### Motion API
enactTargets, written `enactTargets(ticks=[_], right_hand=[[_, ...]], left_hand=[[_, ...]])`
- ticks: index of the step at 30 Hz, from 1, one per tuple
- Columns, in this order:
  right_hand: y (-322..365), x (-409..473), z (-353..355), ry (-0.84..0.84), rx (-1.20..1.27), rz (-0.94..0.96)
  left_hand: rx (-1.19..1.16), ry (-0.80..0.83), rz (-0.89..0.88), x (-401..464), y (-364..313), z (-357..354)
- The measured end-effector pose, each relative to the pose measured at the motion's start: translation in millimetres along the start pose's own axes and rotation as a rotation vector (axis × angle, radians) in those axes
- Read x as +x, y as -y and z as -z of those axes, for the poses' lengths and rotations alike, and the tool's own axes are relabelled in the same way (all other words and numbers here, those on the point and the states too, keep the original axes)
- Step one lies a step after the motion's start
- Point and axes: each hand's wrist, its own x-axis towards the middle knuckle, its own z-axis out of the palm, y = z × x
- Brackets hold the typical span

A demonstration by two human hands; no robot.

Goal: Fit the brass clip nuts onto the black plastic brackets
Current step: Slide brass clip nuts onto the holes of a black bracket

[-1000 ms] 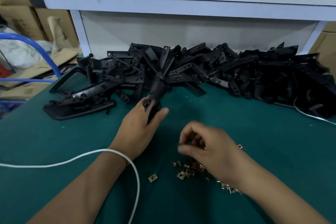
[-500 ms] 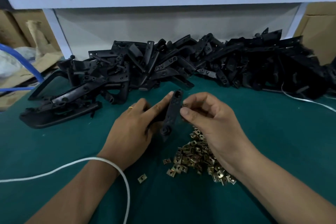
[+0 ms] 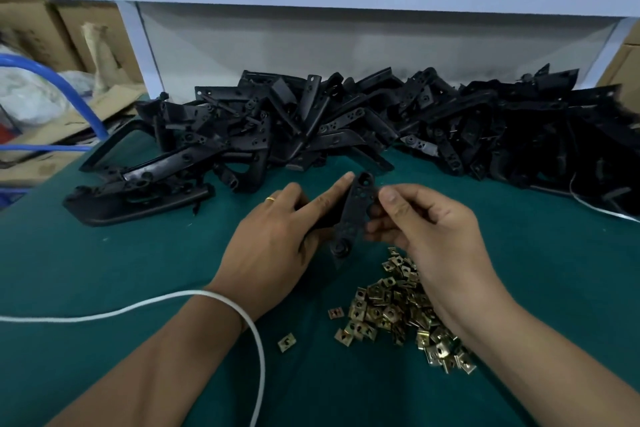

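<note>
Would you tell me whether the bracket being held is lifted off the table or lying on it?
Lifted: the left hand holds the bracket upright above the green mat.

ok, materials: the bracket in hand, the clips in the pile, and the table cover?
Bracket: looks like moulded black plastic, matte with a dull sheen, holes and a round boss formed in.
Clips: thin stamped metal with a yellow brassy shine; solid brass or plating, can't tell.
Table cover: dark green and non-reflective, probably felt or a rubber mat.

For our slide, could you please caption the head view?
Left hand holds a black bracket; right hand pinches its edge above brass clip nuts.
</note>
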Motion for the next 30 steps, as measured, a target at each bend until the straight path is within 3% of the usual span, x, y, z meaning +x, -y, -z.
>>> enactTargets(ticks=[8, 21, 30], right_hand=[[-0.5, -1.9, 16.7, 0.127, -0.001, -0.001], [6.2, -6.2, 12.1, 0.144, 0.081, 0.044], [18.5, -6.8, 15.7, 0.142, -0.149, 0.112]], left_hand=[[0.011, 0.015, -0.015, 1.5, -4.9, 2.9], [-0.037, 0.001, -0.032, 3.2, -9.4, 1.8], [0.059, 0.019, -0.064, 2.7, -9.4, 1.0]])
